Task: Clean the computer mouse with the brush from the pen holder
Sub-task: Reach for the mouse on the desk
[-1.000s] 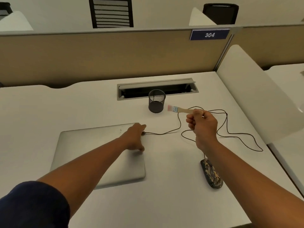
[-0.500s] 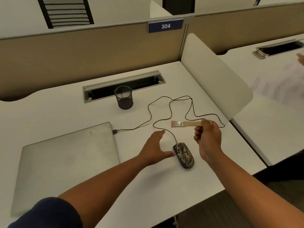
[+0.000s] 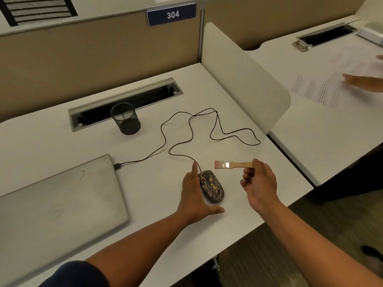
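Note:
A dark mouse (image 3: 212, 187) with a gold speckled pattern lies on the white desk (image 3: 157, 195), near its front edge. My left hand (image 3: 193, 195) is spread flat against the mouse's left side, fingers straight, thumb stretched along the desk under its rear. My right hand (image 3: 258, 184) pinches the wooden handle of a small flat brush (image 3: 227, 164). The brush hangs level just above and to the right of the mouse, its pink bristles pointing left. The black mesh pen holder (image 3: 125, 119) stands at the back of the desk.
A shut silver laptop (image 3: 58, 201) lies at the left, with the mouse's black cable (image 3: 186, 129) looping across the desk to its plug. A cable slot (image 3: 124, 100) runs behind the pen holder. A white divider (image 3: 244, 79) separates the neighbouring desk, where another person's hand (image 3: 360, 81) rests on papers.
My left hand has left the laptop's corner and come up against the mouse's left side. My right hand has brought the brush down close over the mouse. My view has swung right.

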Demonstrator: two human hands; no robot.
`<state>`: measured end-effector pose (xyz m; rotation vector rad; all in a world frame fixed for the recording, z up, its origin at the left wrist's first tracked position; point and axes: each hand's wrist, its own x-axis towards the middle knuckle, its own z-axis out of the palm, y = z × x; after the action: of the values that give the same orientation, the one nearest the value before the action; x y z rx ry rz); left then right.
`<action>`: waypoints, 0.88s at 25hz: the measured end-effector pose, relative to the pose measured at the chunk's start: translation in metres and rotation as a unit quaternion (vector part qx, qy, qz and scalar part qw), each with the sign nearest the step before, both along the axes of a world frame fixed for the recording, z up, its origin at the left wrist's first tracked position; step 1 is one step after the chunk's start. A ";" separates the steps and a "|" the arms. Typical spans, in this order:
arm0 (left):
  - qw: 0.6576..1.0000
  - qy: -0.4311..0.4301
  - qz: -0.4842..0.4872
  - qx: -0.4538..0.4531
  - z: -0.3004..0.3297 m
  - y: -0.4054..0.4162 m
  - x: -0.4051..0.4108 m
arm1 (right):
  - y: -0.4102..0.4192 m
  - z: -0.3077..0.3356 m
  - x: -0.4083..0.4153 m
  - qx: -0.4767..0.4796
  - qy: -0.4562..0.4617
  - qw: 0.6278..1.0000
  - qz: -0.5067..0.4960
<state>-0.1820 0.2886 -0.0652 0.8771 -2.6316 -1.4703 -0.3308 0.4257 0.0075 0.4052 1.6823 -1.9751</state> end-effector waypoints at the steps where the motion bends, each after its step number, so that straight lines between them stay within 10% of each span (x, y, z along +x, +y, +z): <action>1: 1.000 0.001 0.006 -0.005 -0.002 0.002 -0.001 | 0.002 -0.002 -0.001 -0.001 -0.004 1.000 0.000; 22: 0.998 0.030 -0.041 -0.038 0.029 0.002 0.020 | 0.025 0.003 0.027 -0.033 -0.012 0.999 0.004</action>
<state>-0.1616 0.2902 -0.0363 0.7173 -2.6896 -1.3790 -0.3038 0.4510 0.0108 0.3960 1.5958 -2.0066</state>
